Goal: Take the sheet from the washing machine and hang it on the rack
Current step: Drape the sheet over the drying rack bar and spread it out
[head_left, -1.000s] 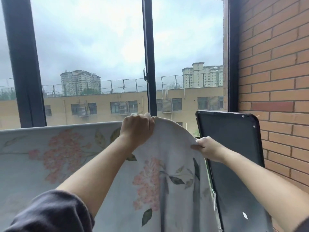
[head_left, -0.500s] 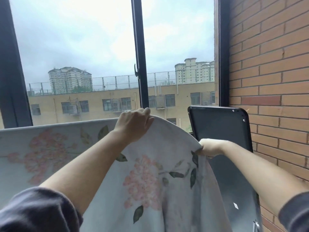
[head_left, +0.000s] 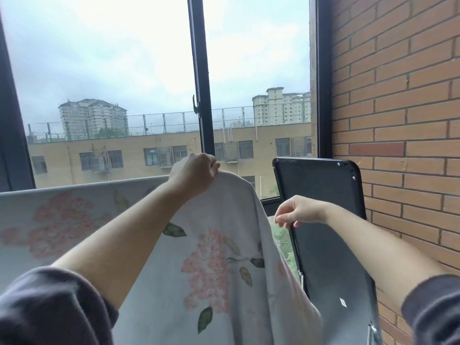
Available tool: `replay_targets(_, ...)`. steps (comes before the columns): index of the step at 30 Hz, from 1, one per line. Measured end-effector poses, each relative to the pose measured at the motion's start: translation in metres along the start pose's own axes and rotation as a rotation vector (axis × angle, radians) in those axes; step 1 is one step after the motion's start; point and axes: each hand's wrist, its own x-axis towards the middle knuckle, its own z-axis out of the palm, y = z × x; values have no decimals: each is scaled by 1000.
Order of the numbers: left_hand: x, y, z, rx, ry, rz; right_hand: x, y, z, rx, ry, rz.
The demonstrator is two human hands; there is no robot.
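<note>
Head view looks out past two bare forearms toward a window with a dark frame (head_left: pixel 200 83). The sheet (head_left: pixel 224 215), pale with pink flower clusters and green leaves, hangs spread across the lower left, its top edge running level from the left border up to the left hand (head_left: pixel 194 174). What it hangs over is hidden under the cloth. That left hand is raised and curled tightly round the sheet's upper edge, bunching the fabric into a peak, from which the cloth falls away in a curve down to the right. The right hand (head_left: pixel 297 212) is lower and just beside the sheet's right edge but apart from it, with trees showing in the gap; its fingers are loosely curled with the tips drawn together, and nothing shows between them. Behind the right hand a black flat panel (head_left: pixel 323 185) with rounded corners leans tilted beside the brick wall (head_left: pixel 398 95). Dark sleeves (head_left: pixel 44 307) are pushed up both arms. Outside, a yellow building (head_left: pixel 124 145) stands under a cloudy sky.
</note>
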Motion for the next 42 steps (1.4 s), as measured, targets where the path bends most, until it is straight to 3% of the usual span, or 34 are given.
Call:
replay_targets(4, -5, 13, 7, 159, -12, 96, 2, 7, 35, -291, -295, 130)
replay_targets(8, -6, 28, 21, 317, 15, 271, 1, 17, 67, -263, -202, 112)
replay_targets(13, -3, 35, 24, 447, -14, 325, 5, 13, 93, -372, -62, 56)
replay_targets(17, -2, 32, 17, 447, -83, 300, -5, 4, 37, -467, -147, 212)
replay_targets(21, -5, 31, 16, 430, -61, 292, -9, 0, -18, -650, 281, 353)
replay_targets(24, -9, 32, 20, 400, -22, 268, -2, 10, 9, -612, 156, 423)
replay_targets(26, -14, 30, 24, 406, -13, 257, 1, 14, 23, -616, 205, 408)
replay_targets(29, -29, 23, 36, 342, 36, 279, 8, 11, 34, -441, 361, 338)
replay_targets(34, -87, 17, 47, 158, 54, 287, -1, -14, 88, 209, 592, 69)
replay_targets(39, -186, -12, 53, -142, -68, 40, -51, -59, 180, 529, 785, -107)
replay_targets(42, -253, -30, 42, -330, -129, -126, -75, -87, 240, 583, 751, -129)
